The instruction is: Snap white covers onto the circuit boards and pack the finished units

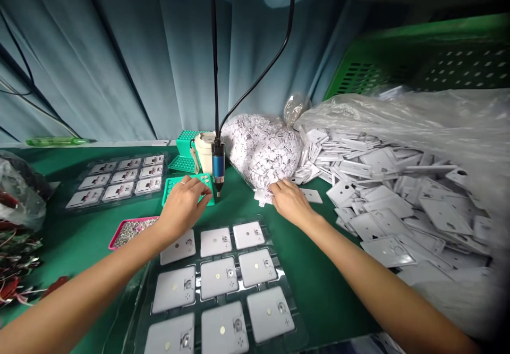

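My left hand (183, 207) lies curved over a green perforated plastic rack (187, 187), and its fingers cover most of the rack. Just beyond the fingertips hangs a blue electric screwdriver (218, 166) on black cables, its bit pointing down at the rack's corner. My right hand (290, 202) rests among small white cards (261, 194) spilling from a clear bag (261, 149). I cannot tell whether it holds any. Between my forearms lies a clear tray of square white cards (217, 274).
A large plastic bag of white perforated cards (398, 194) fills the right side, with a green crate (422, 61) behind it. At the left are a carded tray (117, 178), a pink tray of metal parts (133, 232) and tangled wires (18, 253). A white cup (205, 152) stands behind the screwdriver.
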### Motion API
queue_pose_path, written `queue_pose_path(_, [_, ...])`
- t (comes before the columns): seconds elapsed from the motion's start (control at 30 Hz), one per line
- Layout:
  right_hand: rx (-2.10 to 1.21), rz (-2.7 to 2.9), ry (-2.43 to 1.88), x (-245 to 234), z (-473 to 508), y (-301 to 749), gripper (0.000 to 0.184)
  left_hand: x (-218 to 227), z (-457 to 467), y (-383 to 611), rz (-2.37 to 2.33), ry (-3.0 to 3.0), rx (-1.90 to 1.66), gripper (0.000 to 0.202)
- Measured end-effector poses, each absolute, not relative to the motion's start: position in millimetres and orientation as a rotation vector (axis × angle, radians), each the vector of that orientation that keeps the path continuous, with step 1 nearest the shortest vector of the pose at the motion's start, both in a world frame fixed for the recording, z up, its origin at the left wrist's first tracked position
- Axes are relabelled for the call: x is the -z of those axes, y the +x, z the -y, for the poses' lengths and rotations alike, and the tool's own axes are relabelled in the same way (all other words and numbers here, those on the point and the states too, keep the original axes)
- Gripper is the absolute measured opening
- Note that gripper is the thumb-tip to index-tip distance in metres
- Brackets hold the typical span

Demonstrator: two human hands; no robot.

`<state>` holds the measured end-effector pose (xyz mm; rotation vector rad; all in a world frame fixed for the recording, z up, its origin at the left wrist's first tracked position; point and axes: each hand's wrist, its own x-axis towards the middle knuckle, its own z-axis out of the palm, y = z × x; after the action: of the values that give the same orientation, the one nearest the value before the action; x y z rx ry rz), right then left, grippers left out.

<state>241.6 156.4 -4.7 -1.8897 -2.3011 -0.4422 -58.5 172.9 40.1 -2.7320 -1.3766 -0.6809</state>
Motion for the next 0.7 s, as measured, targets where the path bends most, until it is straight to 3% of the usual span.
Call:
queue_pose_path(0.2, [0.366, 2.270, -1.887, 17.4, -116.6, 255.4, 0.017, -40.8, -125.8, -39.6, 1.477, -3.017, 0.712, 0.015])
queue_pose_path(0.4, [0.244, 2.145, -1.773, 9.9, -92.4, 267.2, 0.025, -19.7, -118.9, 16.0, 1.351, -3.164, 0.565, 0.009])
queue_pose_path(0.7, [0.068, 2.064, -1.762, 8.3, -58.6, 276.3, 0.012, -4.1, -115.1, 43.5, 1.112, -3.067, 0.321, 0.018])
